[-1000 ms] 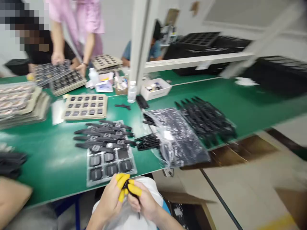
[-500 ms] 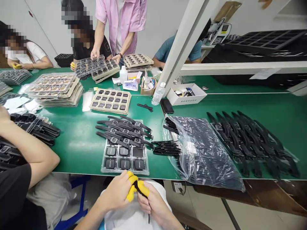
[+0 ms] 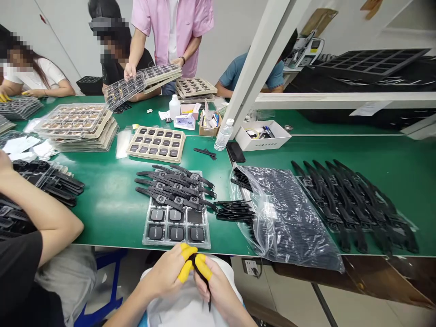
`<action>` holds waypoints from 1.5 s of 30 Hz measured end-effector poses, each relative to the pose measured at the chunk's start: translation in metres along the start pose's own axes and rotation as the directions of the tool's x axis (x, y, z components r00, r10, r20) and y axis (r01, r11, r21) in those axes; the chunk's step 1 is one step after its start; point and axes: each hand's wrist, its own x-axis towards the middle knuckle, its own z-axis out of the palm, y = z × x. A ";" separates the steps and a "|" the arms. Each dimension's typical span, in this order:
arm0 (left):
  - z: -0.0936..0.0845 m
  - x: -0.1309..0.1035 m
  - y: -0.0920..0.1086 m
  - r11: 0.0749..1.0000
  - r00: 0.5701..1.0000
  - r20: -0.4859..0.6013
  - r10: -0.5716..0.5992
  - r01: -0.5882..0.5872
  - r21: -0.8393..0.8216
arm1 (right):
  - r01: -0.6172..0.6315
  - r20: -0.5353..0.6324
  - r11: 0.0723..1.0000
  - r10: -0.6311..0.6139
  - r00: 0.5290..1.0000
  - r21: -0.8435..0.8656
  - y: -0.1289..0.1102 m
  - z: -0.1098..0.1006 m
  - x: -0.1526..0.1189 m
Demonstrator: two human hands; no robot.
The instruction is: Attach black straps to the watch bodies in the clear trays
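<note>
Below the table's front edge, over my lap, my left hand (image 3: 167, 271) and my right hand (image 3: 220, 282) meet, closed around a black watch strap (image 3: 206, 284). Yellow finger covers sit on fingertips of both hands. One strap end hangs down past the right fingers; whether a watch body is attached is hidden by the fingers. Just beyond my hands lies a clear plastic tray (image 3: 146, 236). Square dark watch bodies (image 3: 176, 233) fill several of its front pockets, and black-strapped watches (image 3: 177, 186) lie across its rear part.
Right of the tray is a clear bag of black straps (image 3: 289, 213), then more strapped watches (image 3: 350, 204). A beige tray (image 3: 156, 156), a bottle (image 3: 224, 135), a phone (image 3: 235, 152) and a white box (image 3: 262, 141) stand farther back. A co-worker's arm (image 3: 44, 204) reaches in at left.
More of the strap's loose end now shows below my right hand. Across the table, a standing person in pink has raised and tilted the trays of parts.
</note>
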 end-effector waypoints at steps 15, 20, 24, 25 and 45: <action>-0.017 0.002 0.000 0.978 0.997 0.069 0.043 -0.056 0.201 | -0.011 0.046 0.998 0.014 0.999 -0.059 -0.011 -0.004 0.001; -0.010 0.002 -0.003 0.945 0.995 0.075 0.066 -0.087 0.315 | -0.054 0.031 0.993 0.051 0.998 0.107 -0.008 -0.002 0.002; -0.009 0.002 -0.003 0.950 0.996 0.090 0.027 -0.054 0.307 | -0.039 0.026 0.993 0.036 0.999 0.115 -0.011 -0.002 0.002; -0.010 0.001 -0.002 0.961 0.996 0.086 0.009 -0.032 0.275 | -0.037 0.027 0.994 0.034 0.999 0.104 -0.012 -0.002 0.002; -0.018 0.005 0.001 0.998 1.000 -0.009 -0.024 0.023 -0.063 | 0.009 0.035 0.999 -0.008 0.999 -0.039 -0.007 0.003 0.006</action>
